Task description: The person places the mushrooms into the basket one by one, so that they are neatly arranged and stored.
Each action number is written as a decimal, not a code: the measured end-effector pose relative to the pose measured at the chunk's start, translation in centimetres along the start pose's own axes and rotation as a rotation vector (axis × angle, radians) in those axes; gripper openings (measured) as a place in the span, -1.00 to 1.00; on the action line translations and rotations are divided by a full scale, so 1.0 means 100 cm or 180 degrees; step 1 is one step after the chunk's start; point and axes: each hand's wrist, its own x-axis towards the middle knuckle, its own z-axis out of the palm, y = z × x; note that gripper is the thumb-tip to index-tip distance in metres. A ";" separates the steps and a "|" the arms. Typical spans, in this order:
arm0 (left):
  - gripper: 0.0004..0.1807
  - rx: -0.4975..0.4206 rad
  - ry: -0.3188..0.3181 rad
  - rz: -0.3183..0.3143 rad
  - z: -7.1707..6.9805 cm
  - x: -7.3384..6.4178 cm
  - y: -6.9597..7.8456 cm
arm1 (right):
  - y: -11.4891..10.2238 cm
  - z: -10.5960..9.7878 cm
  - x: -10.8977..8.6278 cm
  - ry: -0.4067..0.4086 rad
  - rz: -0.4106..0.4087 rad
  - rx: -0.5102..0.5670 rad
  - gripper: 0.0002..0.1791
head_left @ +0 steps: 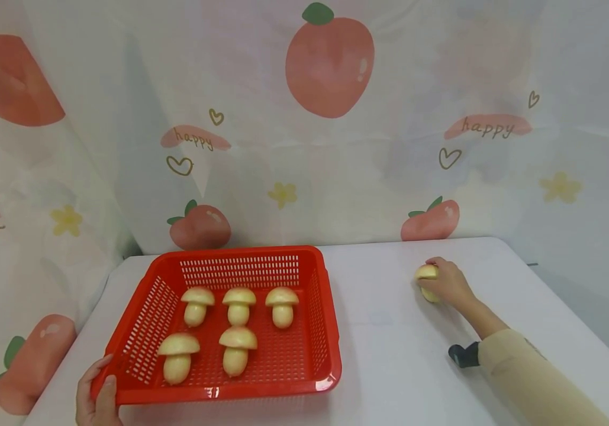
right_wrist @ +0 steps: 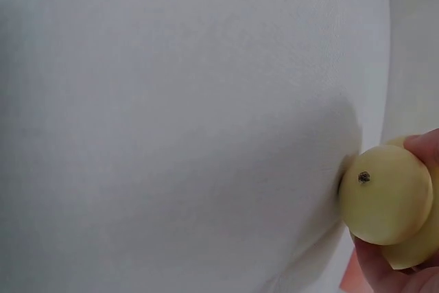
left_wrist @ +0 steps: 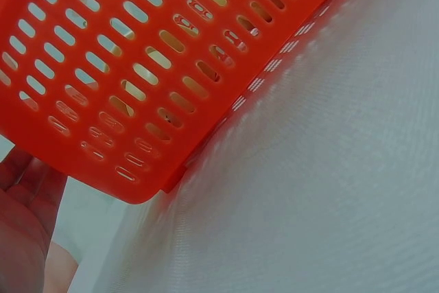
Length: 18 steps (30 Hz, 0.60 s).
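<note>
At the near left corner of a red plastic basket (head_left: 240, 251), my left hand (head_left: 96, 395) grips the rim, thumb on the near side. The left wrist view shows that hand (left_wrist: 24, 217) at the corner of the slotted basket wall (left_wrist: 103, 149). Inside the basket several pale yellow mushrooms (head_left: 237, 337) lie apart, caps toward the far side. On the right part of the table, my right hand (head_left: 452, 285) holds another mushroom (head_left: 427, 272). Up close, that mushroom (right_wrist: 385, 195) shows a rounded end with a small dark spot, fingers (right_wrist: 381, 269) round it.
A white cloth covers the table (head_left: 379, 331). Patterned curtains (head_left: 331, 154) with fruit prints hang behind it and on the left. Under the right sleeve (head_left: 533, 373) a small black device (head_left: 464, 355) sits at the wrist.
</note>
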 end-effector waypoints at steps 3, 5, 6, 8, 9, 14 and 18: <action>-0.63 -0.0010 0.0005 0.0017 0.001 -0.001 0.001 | -0.002 0.000 0.000 -0.0024 0.0015 0.0019 -0.44; -0.62 -0.0002 0.0012 0.0018 0.001 -0.002 0.001 | -0.002 0.000 0.001 -0.0038 0.0015 0.0029 -0.45; -0.62 -0.0005 0.0015 0.0017 0.001 -0.002 0.002 | -0.002 0.001 0.001 -0.0051 0.0024 0.0035 -0.45; -0.62 0.0024 0.0017 0.0010 0.001 -0.003 0.001 | -0.001 0.001 0.002 -0.0071 0.0027 0.0038 -0.45; -0.61 0.0058 0.0018 0.0007 0.001 -0.003 0.001 | -0.001 0.001 0.002 -0.0075 0.0025 0.0035 -0.45; -0.62 0.0115 0.0045 0.0014 0.001 -0.001 -0.001 | 0.000 0.003 0.004 -0.0066 -0.0020 0.0003 -0.48; -0.63 0.0025 0.0049 -0.0016 0.001 -0.001 -0.001 | 0.001 0.004 0.005 -0.0030 -0.0081 -0.0019 -0.50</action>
